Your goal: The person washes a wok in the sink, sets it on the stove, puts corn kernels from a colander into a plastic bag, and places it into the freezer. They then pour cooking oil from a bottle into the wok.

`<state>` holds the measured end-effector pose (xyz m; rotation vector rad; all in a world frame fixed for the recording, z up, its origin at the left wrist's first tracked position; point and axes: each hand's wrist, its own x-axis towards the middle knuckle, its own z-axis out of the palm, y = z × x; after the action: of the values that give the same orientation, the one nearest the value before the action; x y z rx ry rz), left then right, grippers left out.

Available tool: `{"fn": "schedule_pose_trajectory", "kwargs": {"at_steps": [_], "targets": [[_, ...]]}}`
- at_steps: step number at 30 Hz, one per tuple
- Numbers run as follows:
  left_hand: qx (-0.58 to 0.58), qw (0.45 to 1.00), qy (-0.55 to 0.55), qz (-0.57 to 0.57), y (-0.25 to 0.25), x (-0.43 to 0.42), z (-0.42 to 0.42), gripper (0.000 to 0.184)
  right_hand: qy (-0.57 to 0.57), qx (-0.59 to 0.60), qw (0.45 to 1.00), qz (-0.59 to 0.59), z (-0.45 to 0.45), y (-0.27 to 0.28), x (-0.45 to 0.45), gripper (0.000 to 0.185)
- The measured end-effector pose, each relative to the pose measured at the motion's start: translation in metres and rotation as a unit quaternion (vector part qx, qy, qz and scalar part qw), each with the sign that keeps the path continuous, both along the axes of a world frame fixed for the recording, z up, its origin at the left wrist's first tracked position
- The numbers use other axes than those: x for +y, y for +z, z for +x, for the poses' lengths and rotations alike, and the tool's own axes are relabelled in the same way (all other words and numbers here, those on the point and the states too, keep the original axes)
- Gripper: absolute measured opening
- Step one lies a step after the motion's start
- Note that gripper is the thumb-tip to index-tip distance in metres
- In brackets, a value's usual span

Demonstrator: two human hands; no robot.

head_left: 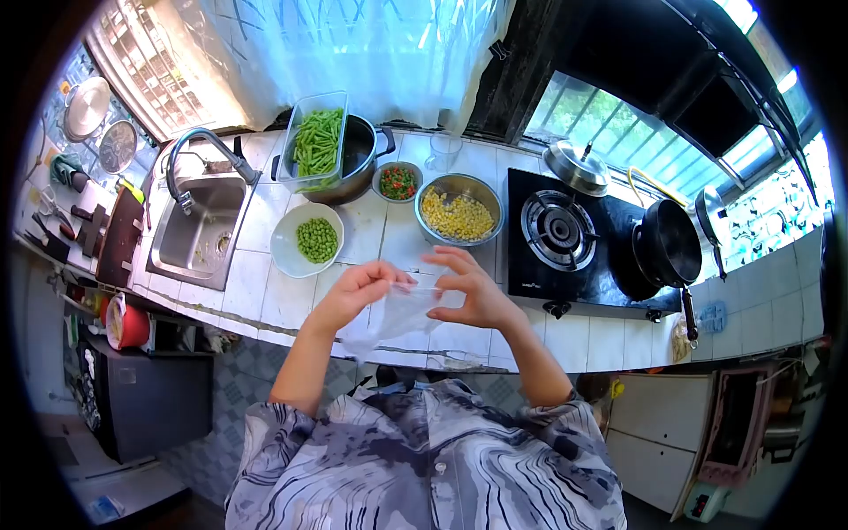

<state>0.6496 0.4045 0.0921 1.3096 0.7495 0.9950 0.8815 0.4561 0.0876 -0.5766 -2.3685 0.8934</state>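
Observation:
A thin clear plastic bag (405,315) hangs in front of me, over the near edge of the counter. My left hand (360,293) pinches its top edge between thumb and fingers. At the bag's other side is my right hand (473,290), its thumb and fingers spread apart around the bag's edge; whether they touch the film is hard to see. Just beyond my hands are a white bowl of green peas (316,240), a small bowl of chopped red and green peppers (397,182) and a metal bowl of yellow corn kernels (458,217).
Behind the bowls, a clear container of green beans (319,146) rests on a dark pot (358,159). A sink (205,225) with a faucet lies left. To the right are a gas stove (574,238), a black wok (670,243) and a lidded metal pan (579,168). A drinking glass (443,152) stands behind.

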Motion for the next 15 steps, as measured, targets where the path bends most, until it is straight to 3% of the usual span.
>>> {"fn": "schedule_pose_trajectory", "kwargs": {"at_steps": [2,3,4,6,8,10,11,13,15], "targets": [[-0.255,0.964,0.024,-0.073,0.003,0.004,-0.001,0.013,-0.033,0.033,0.999,-0.016,0.007,-0.009,0.008,0.020],[-0.304,0.951,-0.002,-0.058,-0.001,0.011,-0.009,0.016,-0.068,0.067,0.995,-0.030,0.011,-0.014,0.011,0.018],[-0.304,0.951,-0.001,-0.059,-0.005,0.017,-0.010,0.016,-0.067,0.067,0.995,-0.032,0.015,-0.017,0.014,0.018],[-0.236,0.966,0.021,-0.105,-0.013,0.025,-0.010,0.016,0.011,0.182,0.944,-0.276,0.021,-0.020,0.020,0.014],[-0.194,0.972,0.061,-0.120,-0.025,0.030,-0.003,0.016,0.007,0.212,0.936,-0.281,0.019,-0.018,0.020,0.013],[-0.149,0.975,0.095,-0.136,-0.034,0.036,0.000,0.017,0.001,0.330,0.870,-0.366,0.021,-0.024,0.025,0.016],[-0.102,0.976,0.125,-0.147,-0.038,0.038,0.001,0.017,-0.001,0.332,0.869,-0.367,0.022,-0.027,0.027,0.016],[-0.052,0.974,0.152,-0.160,-0.049,0.040,0.001,0.017,-0.013,0.461,0.740,-0.490,0.027,-0.034,0.032,0.015],[-0.004,0.971,0.148,-0.186,-0.065,0.042,0.000,0.017,-0.054,0.425,0.739,-0.520,0.037,-0.037,0.037,0.010]]}}
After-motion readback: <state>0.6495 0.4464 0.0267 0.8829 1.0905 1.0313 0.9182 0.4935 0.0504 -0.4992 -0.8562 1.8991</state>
